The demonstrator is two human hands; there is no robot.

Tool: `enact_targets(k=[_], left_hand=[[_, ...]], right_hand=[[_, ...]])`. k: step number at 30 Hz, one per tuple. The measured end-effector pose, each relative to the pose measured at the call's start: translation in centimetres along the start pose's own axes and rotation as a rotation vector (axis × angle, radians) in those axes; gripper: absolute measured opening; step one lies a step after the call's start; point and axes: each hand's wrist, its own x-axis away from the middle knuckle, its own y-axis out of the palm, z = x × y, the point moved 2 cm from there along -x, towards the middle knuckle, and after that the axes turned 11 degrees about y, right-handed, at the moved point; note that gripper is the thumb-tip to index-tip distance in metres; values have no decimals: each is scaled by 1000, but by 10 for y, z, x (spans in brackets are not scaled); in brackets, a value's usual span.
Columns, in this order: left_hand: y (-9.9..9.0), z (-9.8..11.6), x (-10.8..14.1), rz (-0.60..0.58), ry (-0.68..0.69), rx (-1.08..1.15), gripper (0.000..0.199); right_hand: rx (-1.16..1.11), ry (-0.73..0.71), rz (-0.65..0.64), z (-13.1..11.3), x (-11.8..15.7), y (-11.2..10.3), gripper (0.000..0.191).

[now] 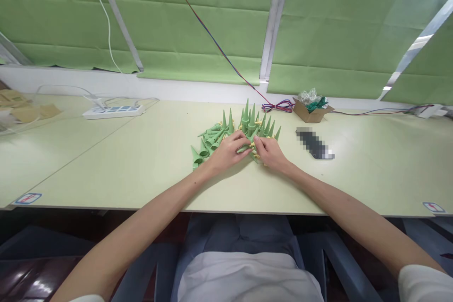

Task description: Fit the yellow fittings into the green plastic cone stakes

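At the pale desk (141, 165), head view, I see a person seated in a chair, both forearms resting across the near edge, hands meeting over a heap of green plastic. Left hand (231, 147): fingers curled in, almost no gap, around a green plastic spike (244, 149), which sits between the two hands, low over the near side of the heap. Right hand (272, 152): thumb and forefinger drawn together at a small yellow plastic piece (252, 145) beside that spike, other fingers folded; whether the two parts are joined I can't tell, too small. Behind the hands, a cluster of upright green cones (247, 118), points up, yellow bits among them. Left of the hands, loose hollow cones (203, 151) lie tilted, some with the round mouth showing. To the right, well apart from the heap, a dark item (313, 144), pixelated, can't identify. Back edge, right of centre: coiled red-and-blue wire (278, 105), just beside a small cardboard box (311, 114) with clear plastic and something green inside. Back left: white power strip (113, 112), plug in, near brown paper-like pieces (31, 109) at the far left. Green blinds (205, 23) hang behind.
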Motion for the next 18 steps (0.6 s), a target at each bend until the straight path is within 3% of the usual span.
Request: enact_targets(k=[8,13,18], left_hand=[[-1,-1,-1,26,-116,92,15],[-2,-1,-2,41,-255,165,14],[-13,-5,-7,154,-409,215,16]], right_hand=[[-155,125,-33,2,-3,2,62],[-152,179,13,1,-4,-1,66],[-102,140,7,0,-3,0,66]])
